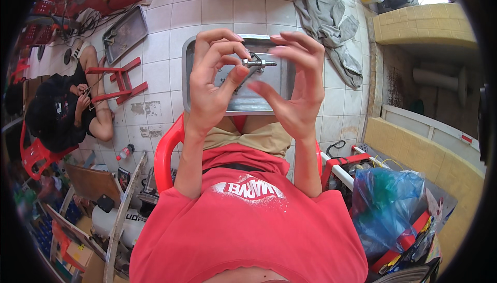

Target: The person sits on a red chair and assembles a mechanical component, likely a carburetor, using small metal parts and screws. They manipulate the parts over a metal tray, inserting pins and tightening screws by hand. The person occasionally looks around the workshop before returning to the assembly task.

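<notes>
My left hand (211, 78) pinches a small metal threaded bolt (260, 63) between thumb and fingertips. The bolt lies nearly level, its thin end pointing right, and a nut-like collar shows along it. On the other side, my right hand (301, 78) is open, thumb and fingers spread around the bolt's free end and apart from it; its fingertips are slightly blurred. Below both hands is a rectangular metal tray (248, 111) at my lap. Small metal parts show in the tray, partly hidden by my hands, too unclear to name.
At left, another person (57, 104) sits low, handling a thin item, beside a red stool (121, 82) and a second metal tray (126, 35). A grey cloth (323, 16) lies on the tiled floor. A blue plastic bag (385, 205) is at lower right, near a yellow ledge (424, 148).
</notes>
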{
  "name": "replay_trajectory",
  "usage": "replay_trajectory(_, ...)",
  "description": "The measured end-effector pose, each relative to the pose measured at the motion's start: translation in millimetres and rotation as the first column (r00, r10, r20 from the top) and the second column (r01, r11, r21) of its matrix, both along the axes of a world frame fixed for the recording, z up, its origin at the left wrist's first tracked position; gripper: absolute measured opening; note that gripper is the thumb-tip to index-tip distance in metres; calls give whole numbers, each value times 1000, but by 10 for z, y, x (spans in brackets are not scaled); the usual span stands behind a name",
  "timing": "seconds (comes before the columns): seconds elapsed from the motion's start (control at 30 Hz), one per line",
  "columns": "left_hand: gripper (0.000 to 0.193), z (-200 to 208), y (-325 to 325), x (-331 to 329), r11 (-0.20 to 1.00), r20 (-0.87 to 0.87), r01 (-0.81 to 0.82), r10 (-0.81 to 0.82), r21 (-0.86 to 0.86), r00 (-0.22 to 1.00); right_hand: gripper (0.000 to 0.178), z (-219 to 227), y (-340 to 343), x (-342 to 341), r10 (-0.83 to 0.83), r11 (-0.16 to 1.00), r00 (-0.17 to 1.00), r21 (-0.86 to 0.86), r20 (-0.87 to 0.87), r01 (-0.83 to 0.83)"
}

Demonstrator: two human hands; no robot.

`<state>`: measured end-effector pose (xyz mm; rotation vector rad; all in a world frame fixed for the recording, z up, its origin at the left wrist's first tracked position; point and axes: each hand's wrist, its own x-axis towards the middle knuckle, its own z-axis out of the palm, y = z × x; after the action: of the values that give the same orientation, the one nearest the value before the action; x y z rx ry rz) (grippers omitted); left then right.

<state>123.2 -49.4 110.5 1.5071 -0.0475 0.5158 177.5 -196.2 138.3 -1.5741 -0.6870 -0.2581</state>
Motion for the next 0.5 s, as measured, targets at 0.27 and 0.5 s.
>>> replay_trajectory(0.27,29,-14,-2,10,999,54,19,-16,-48,998,46,-119,-115,110,50,989,980,-148,195,-21)
replay_trajectory(0.5,30,-14,-2,-42,988,29,52,-49,-146,998,47,-45,-129,94,14,976,998,-218,64,0)
